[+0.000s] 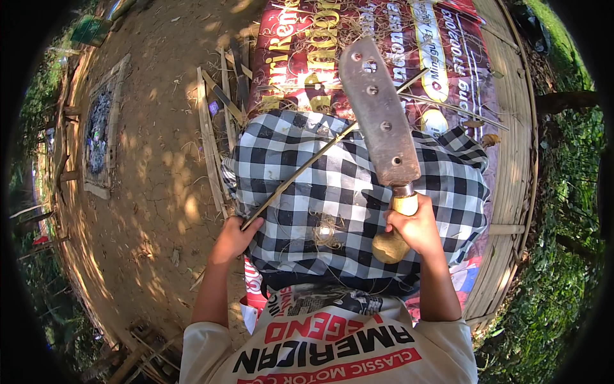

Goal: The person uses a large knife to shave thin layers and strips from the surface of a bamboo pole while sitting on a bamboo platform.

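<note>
My right hand (416, 224) is closed round the wooden handle of a wide-bladed cleaver (384, 121). Its dull metal blade, dotted with several round holes or rivets, points away from me and leans slightly left. In my left hand (236, 238) I grip the near end of a thin bamboo strip (297, 174). The strip slants up to the right and passes behind the blade, coming out again on its far right side. Beneath both lies a black-and-white checked cloth (307, 243) across my lap, with a small tangle of shavings (327, 232) on it.
A dark red printed banner (294, 83) strewn with fine shavings spreads ahead of me over a bamboo platform (511, 192). Split bamboo pieces (210, 134) lie along its left side, beside bare earth (153, 166). A framed panel (102, 128) sits farther left; green plants (569, 224) grow at right.
</note>
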A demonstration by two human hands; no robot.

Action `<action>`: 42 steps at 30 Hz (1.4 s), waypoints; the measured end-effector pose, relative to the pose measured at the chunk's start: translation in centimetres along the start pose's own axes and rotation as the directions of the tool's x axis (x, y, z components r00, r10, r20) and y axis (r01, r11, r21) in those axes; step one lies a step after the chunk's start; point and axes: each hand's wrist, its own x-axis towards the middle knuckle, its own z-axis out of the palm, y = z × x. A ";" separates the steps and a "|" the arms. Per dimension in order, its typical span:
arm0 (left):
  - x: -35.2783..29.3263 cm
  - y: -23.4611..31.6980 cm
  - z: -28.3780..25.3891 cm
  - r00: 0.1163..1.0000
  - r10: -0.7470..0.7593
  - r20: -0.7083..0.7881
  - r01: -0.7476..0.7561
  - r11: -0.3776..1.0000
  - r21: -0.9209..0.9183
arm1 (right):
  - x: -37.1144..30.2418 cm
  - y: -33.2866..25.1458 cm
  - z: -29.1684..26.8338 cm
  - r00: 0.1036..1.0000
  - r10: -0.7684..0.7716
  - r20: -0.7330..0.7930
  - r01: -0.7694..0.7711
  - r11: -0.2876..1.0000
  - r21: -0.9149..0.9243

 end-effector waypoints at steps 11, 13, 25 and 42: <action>-0.1 -0.5 0.1 0.998 -0.059 -0.005 0.059 0.998 -0.038 | -0.3 0.5 0.4 0.904 0.189 0.383 -0.302 0.916 0.262; 0.1 -0.6 -0.2 0.999 -0.024 0.046 0.028 0.996 -0.081 | -0.7 -0.1 -0.2 0.899 0.195 0.392 -0.332 0.888 0.318; 0.2 0.0 -0.3 0.998 -0.052 0.027 0.052 0.999 -0.001 | -0.2 1.2 2.1 0.985 0.086 0.147 -0.076 0.995 -0.069; 0.1 -0.7 0.3 1.000 -0.023 0.009 0.023 0.997 -0.071 | 0.3 -0.6 0.4 0.983 0.024 0.182 -0.095 0.916 0.390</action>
